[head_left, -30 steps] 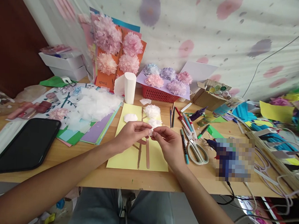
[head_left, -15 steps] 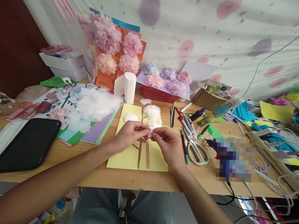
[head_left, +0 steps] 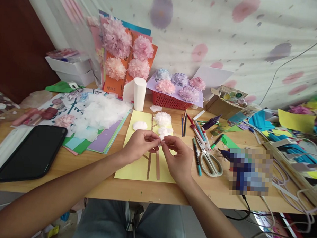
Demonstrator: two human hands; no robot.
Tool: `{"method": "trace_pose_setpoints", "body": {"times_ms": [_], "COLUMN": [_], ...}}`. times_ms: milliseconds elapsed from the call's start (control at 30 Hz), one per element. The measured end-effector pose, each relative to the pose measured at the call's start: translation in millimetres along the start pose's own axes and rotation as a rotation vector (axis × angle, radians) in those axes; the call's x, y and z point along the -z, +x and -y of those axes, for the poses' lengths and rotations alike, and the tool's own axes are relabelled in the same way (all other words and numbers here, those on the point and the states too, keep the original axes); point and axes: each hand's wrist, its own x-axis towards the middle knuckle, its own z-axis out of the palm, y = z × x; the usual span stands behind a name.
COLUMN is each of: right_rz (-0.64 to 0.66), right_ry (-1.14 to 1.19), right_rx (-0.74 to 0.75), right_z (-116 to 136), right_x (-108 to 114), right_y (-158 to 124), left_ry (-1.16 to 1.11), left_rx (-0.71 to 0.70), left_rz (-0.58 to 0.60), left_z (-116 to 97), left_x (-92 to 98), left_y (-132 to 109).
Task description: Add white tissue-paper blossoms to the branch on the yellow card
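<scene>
My left hand (head_left: 140, 145) and my right hand (head_left: 179, 154) meet above a yellow sheet of paper (head_left: 129, 168), fingertips pinched together. Between them is a small white piece of tissue paper (head_left: 162, 141), mostly hidden by the fingers. Two fluffy white paper flowers (head_left: 163, 118) sit on the sheet just beyond my hands, the nearer one partly covered. A flatter white paper round (head_left: 140, 125) lies to their left. Under my hands run a brown drawn branch (head_left: 149, 164) and, beside it, a flat wooden stick (head_left: 158, 167).
White tissue sheets (head_left: 104, 110) are heaped on coloured papers at left, near a black tablet (head_left: 32, 152). Scissors (head_left: 211, 162), pens and a blurred-out tool with a cord (head_left: 246, 174) lie at right. Behind stand a white container (head_left: 139, 94) and a red basket (head_left: 169, 100).
My fingertips have drawn closer over the white piece, and less of it shows. The whole view has shifted slightly; the objects on the table stay in place.
</scene>
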Motion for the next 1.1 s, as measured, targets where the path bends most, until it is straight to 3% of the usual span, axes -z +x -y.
{"method": "trace_pose_setpoints", "body": {"times_ms": [233,533,733,1100], "right_rz": [-0.067,-0.179,-0.133,-0.057], "right_ry": [-0.078,-0.353,-0.343,-0.301], "right_rx": [0.019,0.387,0.5,0.499], "right_z": [-7,-3,2,1], "right_x": [1,-3,-1,1], "right_y": [1,1,1,-1], "left_ry": [0.0,-0.154,-0.258,-0.325], "left_rx": [0.025,0.078,0.11,0.107], "left_rz": [-0.024,-0.017,-0.034,-0.016], "left_z": [1,0,-1,-4], "left_x": [0.4,-4.6,-4.8,-3.5], "left_y": [1,-2,-3,-4]}}
